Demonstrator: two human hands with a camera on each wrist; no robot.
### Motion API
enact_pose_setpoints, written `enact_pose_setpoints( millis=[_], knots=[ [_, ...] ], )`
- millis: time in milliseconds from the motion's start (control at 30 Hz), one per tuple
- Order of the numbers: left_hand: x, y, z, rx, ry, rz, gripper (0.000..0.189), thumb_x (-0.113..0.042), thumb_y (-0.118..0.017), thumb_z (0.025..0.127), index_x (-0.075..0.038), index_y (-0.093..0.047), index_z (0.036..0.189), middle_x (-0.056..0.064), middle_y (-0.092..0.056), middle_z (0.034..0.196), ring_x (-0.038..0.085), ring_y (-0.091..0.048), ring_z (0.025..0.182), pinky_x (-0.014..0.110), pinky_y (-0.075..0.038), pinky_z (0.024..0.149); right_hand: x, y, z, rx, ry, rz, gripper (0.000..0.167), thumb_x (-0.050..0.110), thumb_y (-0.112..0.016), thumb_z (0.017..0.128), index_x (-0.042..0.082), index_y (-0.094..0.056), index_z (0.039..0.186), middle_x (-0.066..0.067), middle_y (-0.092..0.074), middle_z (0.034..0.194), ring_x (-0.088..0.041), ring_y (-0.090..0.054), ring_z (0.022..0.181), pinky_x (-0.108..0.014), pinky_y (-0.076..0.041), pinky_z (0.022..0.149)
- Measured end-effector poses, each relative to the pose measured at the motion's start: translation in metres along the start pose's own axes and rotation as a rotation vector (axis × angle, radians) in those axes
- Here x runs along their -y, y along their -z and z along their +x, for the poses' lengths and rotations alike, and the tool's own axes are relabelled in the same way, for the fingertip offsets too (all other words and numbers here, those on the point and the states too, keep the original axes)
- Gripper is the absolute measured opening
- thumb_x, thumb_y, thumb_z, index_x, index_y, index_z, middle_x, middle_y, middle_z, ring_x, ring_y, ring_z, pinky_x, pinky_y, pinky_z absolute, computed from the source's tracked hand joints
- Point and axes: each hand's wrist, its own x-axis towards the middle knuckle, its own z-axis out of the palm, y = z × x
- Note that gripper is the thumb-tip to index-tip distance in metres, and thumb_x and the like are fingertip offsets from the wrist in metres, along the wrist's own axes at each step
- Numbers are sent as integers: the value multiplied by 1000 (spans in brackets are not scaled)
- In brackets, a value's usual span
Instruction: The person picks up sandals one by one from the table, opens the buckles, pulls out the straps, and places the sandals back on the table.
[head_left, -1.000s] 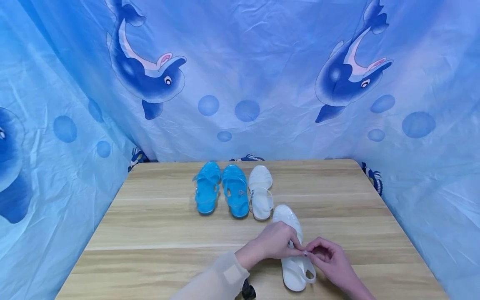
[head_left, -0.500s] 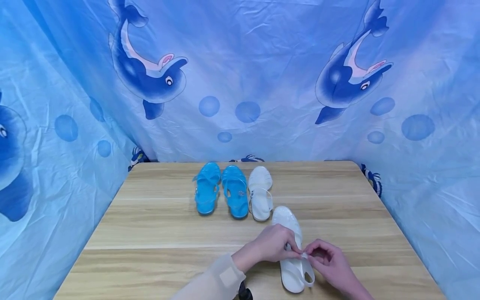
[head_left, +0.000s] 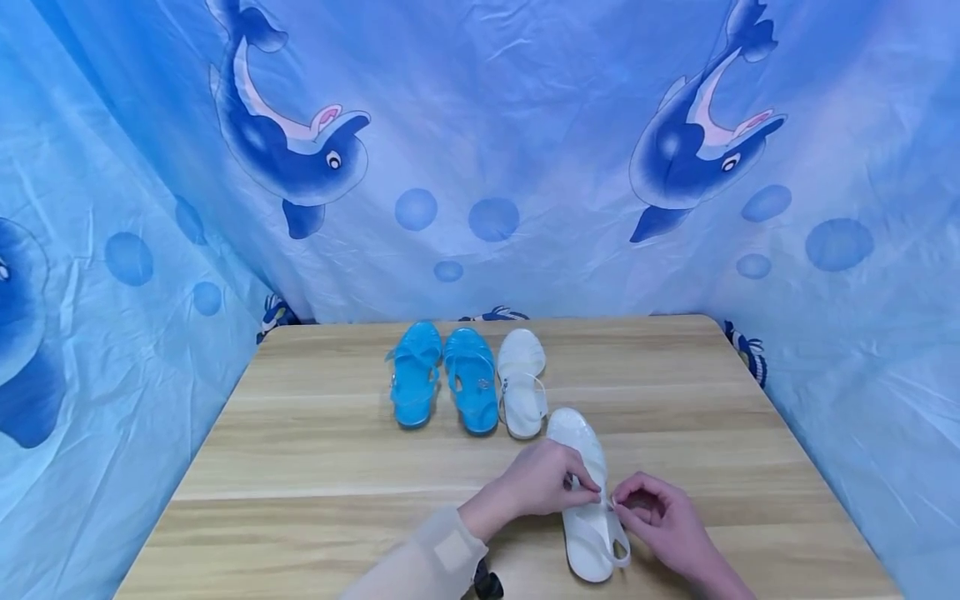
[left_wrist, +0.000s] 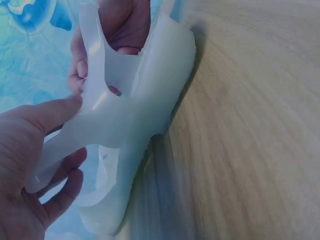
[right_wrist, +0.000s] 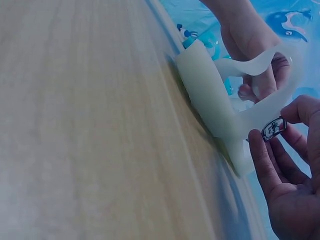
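A white jelly sandal [head_left: 588, 546] lies on the table, toe pointing away, with both hands over its strap area. My left hand [head_left: 543, 477] reaches across it and pinches a strap [left_wrist: 65, 145] of it between thumb and fingers. On the sandal's right side, my right hand [head_left: 663, 523] pinches the small metal buckle [right_wrist: 274, 129] between thumb and finger. The two sets of fingertips stand a little apart. The heel strap [head_left: 621, 548] loops up behind the right hand's fingers. Whether the strap passes through the buckle cannot be seen.
Behind stand a second white sandal [head_left: 522, 383] and two blue sandals [head_left: 414, 375], side by side near the table's back edge. The wooden table [head_left: 315, 467] is bounded by a blue dolphin-print curtain [head_left: 480, 167]. A black object [head_left: 487, 581] sits by the left sleeve.
The fingertips of the two hands, which met at the strap, have drawn slightly apart. The left hand has moved a little left and away; the sandal stays nearly in place.
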Motion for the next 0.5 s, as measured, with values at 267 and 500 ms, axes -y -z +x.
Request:
enact_pose_setpoints(
  millis=[267,500],
  knots=[
    [-4,6,11,-59,30,26,17,-37,-78,98,-26,-85,110,-14,-81,106,-2,-68,102,10,-51,89,5,-2,-10,11,-61,-75,38,6,-79,95,0,-62,128,-17,-73,118,-11,-74,102,-28,-65,84],
    [2,3,49,0,240,334,50,-56,-58,106,-17,-74,134,3,-74,136,21,-67,130,33,-53,112,20,-25,-31,76,-137,-381,102,44,-99,71,16,-46,154,-7,-60,146,-10,-64,120,-29,-59,97]
  ],
)
